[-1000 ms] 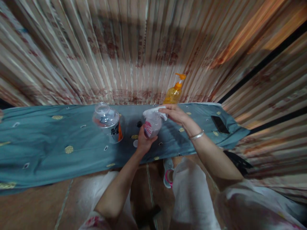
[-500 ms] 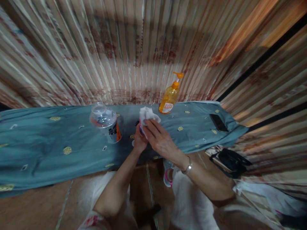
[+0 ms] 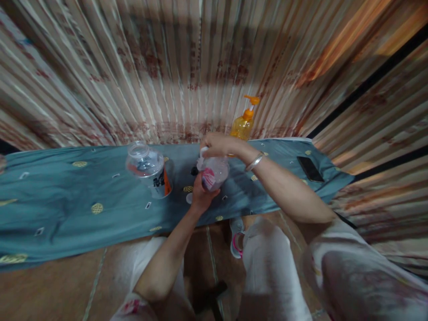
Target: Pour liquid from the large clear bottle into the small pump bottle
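Observation:
My left hand (image 3: 202, 196) is wrapped round a clear plastic cup (image 3: 219, 173) with a pink print on its side, tilted above the cloth-covered bench. Over the far side of the cup reaches my right hand (image 3: 217, 145), fingers pinched on a white tissue (image 3: 201, 161) that touches the cup's left side. Part of the tissue is hidden behind the fingers. A small black object (image 3: 194, 170) lies just left of the cup, and a pale round piece (image 3: 189, 198) rests beside my left wrist.
A larger clear jar (image 3: 147, 167) with an orange and black label stands to the left. Behind my right hand is an orange pump bottle (image 3: 243, 127), partly covered. A black phone (image 3: 310, 169) lies at the right end of the green cloth (image 3: 60, 214). Pleated curtain (image 3: 167, 67) hangs behind.
My right hand has moved up and over to the far side of the cup with the tissue, its elbow swung outward. The cup has turned and now shows more of its side.

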The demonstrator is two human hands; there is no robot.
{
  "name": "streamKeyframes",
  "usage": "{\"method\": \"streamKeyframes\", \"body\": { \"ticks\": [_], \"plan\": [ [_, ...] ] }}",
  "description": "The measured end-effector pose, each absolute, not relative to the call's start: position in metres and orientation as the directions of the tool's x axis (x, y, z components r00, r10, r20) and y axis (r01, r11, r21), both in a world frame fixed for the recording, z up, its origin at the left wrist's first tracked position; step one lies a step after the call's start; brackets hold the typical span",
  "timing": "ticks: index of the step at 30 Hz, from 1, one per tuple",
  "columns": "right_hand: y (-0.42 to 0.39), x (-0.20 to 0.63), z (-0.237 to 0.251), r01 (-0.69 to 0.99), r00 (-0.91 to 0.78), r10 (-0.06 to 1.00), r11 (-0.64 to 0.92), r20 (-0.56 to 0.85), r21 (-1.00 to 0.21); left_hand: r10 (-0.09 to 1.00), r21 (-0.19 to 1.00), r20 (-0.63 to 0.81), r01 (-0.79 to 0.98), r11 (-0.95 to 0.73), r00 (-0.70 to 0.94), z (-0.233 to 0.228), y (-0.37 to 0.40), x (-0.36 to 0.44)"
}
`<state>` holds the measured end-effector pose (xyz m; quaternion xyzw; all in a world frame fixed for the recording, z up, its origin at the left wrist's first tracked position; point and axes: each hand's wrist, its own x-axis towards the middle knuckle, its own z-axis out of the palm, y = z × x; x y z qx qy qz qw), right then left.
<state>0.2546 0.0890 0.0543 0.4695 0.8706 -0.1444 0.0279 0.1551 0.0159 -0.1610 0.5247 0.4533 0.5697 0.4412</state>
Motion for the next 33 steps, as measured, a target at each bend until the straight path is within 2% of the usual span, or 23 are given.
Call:
{"method": "streamKeyframes", "body": {
  "ticks": [1,3,4,6,9,12,14,19,23,27,33],
  "plan": [
    [0.098,0.266,0.051,0.809,-0.529,0.827,0.424,-0.19,-0.406,0.981,0.981,0.183,-0.052,-0.186,-0.065,-0.16,0.016,0.156],
    [0.108,0.285,0.032,0.65,-0.447,0.876,0.179,-0.181,-0.739,0.984,0.981,0.162,-0.094,-0.168,-0.072,-0.159,0.017,0.157],
    [0.108,0.293,0.018,0.523,-0.383,0.91,0.07,-0.161,-0.85,0.985,0.981,0.154,-0.109,-0.162,-0.076,-0.157,0.018,0.158],
    [0.098,0.302,-0.016,0.282,-0.226,0.962,-0.088,-0.155,-0.956,0.986,0.981,0.14,-0.124,-0.15,-0.086,-0.153,0.018,0.156],
    [0.067,0.302,-0.065,0.059,-0.121,0.982,-0.138,-0.144,-0.989,0.986,0.984,0.122,-0.119,-0.135,-0.117,-0.146,0.019,0.151],
    [0.034,0.296,-0.096,0.024,-0.05,0.99,-0.128,-0.129,-0.991,0.984,0.988,0.104,-0.099,-0.119,-0.142,-0.14,0.018,0.145],
    [0.018,0.293,-0.1,0.011,0.022,0.997,-0.074,-0.074,-0.997,0.985,0.991,0.093,-0.085,-0.106,-0.149,-0.137,0.018,0.143],
    [0.001,0.288,-0.073,0.16,0.148,0.974,0.15,0.174,-0.976,0.983,0.993,0.083,-0.07,-0.096,-0.166,-0.138,0.019,0.145],
    [-0.007,0.277,-0.072,0.357,0.145,0.946,0.223,0.289,-0.907,0.981,0.992,0.085,-0.075,-0.1,-0.176,-0.14,0.021,0.147],
    [-0.012,0.273,-0.099,0.429,0.113,0.965,0.167,0.237,-0.888,0.982,0.994,0.077,-0.069,-0.09,-0.172,-0.144,0.023,0.145],
    [-0.005,0.283,-0.116,0.395,0.149,0.967,0.135,0.208,-0.909,0.989,0.992,0.109,-0.05,-0.114,-0.097,-0.148,0.016,0.143]
  ]
}}
